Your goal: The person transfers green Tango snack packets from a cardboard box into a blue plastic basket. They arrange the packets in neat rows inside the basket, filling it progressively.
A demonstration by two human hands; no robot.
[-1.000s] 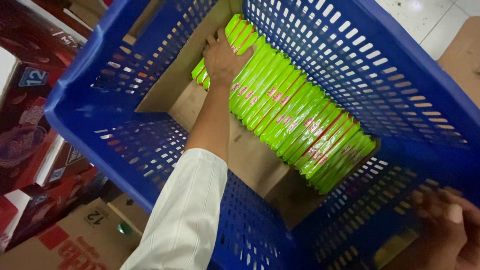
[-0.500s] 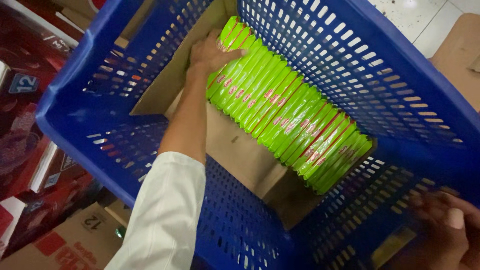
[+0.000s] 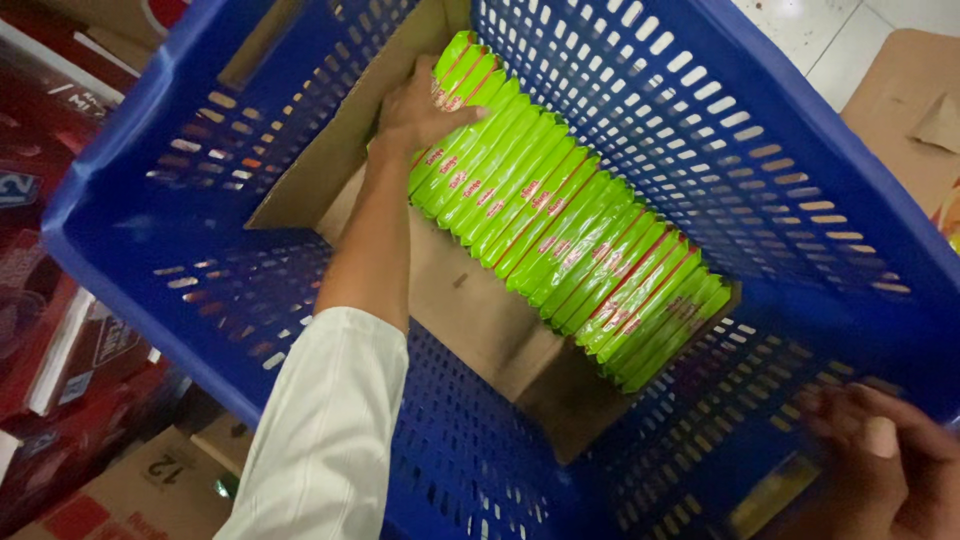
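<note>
On the far left, outside the crate, dark red cartons (image 3: 60, 330) were stacked, and below them stood a brown cardboard box (image 3: 150, 480). Next to them was the blue plastic crate (image 3: 120, 230), big, with perforated walls, seen from above and tilted in the view. A sheet of brown cardboard (image 3: 470, 320) lay on its bottom and went up along the left wall.

The left arm, in a white sleeve (image 3: 320, 440), reached down into the crate from the lower edge. The left hand (image 3: 420, 105) was at the far end of the crate, and its fingers were bent over the end of a row of green packets (image 3: 560, 215). It pressed or held the first packets there; I could not tell whether it really gripped one. The packets were flat, bright green with red marks, and they stood on edge, tight one beside another. The row ran diagonally on the cardboard, close along the right wall of the crate.

At the lower right corner, the right hand (image 3: 880, 460) lay on the crate's rim, with the fingers curled over the edge and holding it. This hand was blurred. Behind the crate on the right there was a pale tiled floor (image 3: 830, 30) and one more flat piece of cardboard (image 3: 910, 110).
</note>
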